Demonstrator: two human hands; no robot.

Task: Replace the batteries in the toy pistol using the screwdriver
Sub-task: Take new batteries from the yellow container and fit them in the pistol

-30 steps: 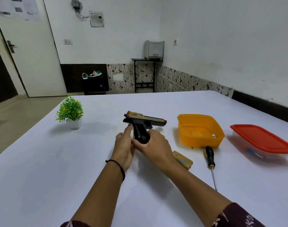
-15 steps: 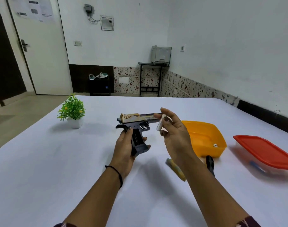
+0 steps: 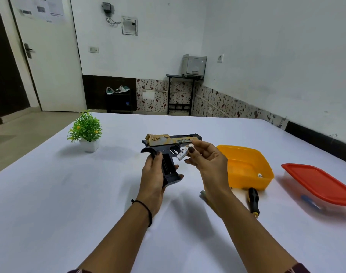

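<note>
White walls (image 3: 266, 46) meet above a floral-tiled skirting (image 3: 158, 95) — a printer (image 3: 193, 66) sits on a black stand (image 3: 177, 76) in the corner. A white door (image 3: 50, 66) stands left, over beige floor (image 3: 16, 133).

The room is bright, with soft, even light. The white table (image 3: 50, 203) looks a little blue. Pale grey shadows lie on it under the arms (image 3: 119, 233), round the plant (image 3: 85, 129) and below the red lid (image 3: 316, 182). The door (image 3: 50, 66) and the walls lean and bend near the edges. The papers (image 3: 44, 8) on the door are blurry. The small words on the toy pistol (image 3: 168, 140) and the battery (image 3: 183, 153) are too fuzzy to read.
</note>
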